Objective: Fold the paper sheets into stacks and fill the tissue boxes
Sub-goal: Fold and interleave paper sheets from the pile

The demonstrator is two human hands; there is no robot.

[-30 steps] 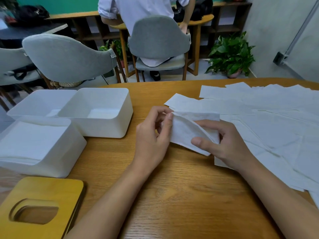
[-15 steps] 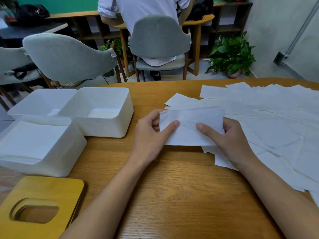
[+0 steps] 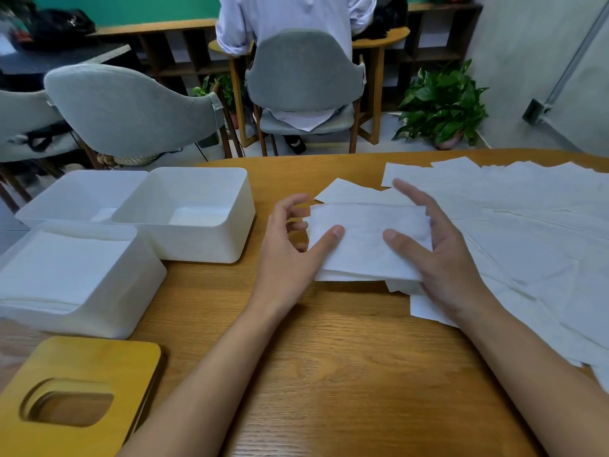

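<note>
Though under paper sheets [image 3: 527, 225], wooden table [image 3: 329, 374].

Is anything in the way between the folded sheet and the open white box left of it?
Nothing visible does. Only bare table separates the folded sheet from the open white box, whose top is uncovered; the left hand holds the sheet's edge on that side.
</note>
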